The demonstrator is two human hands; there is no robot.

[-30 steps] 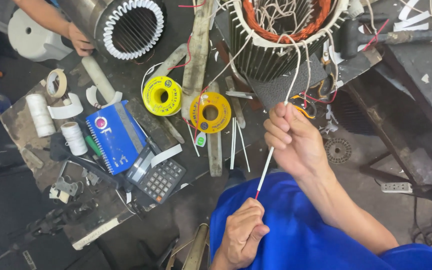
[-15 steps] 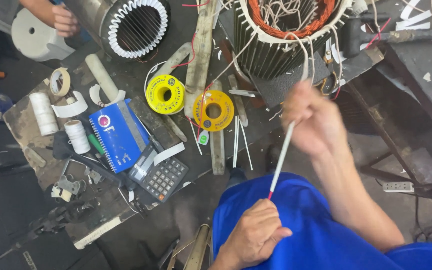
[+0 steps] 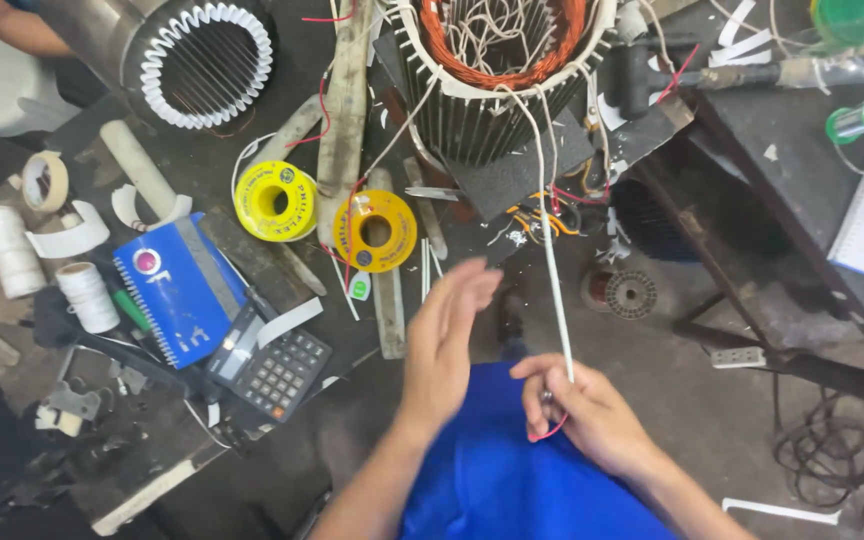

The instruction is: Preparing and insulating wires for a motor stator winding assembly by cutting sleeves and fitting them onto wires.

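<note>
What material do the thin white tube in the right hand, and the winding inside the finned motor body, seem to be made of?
The thin white tube, pinched in the right hand, looks like matte plastic or fibre sleeving: it bends slightly, and a red wire comes out at its lower end. The winding looks like enamelled copper wire, glossy orange-brown in bundled strands. The finned motor body looks like dull grey cast metal.

Right hand [image 3: 592, 415] pinches a thin white sleeve [image 3: 555, 290], red wire [image 3: 549, 430] showing just below the grip. Above the grip, sleeve runs up to the finned stator [image 3: 472, 120]. Left hand [image 3: 447, 335] flat, fingers extended, just left of grip.
</note>
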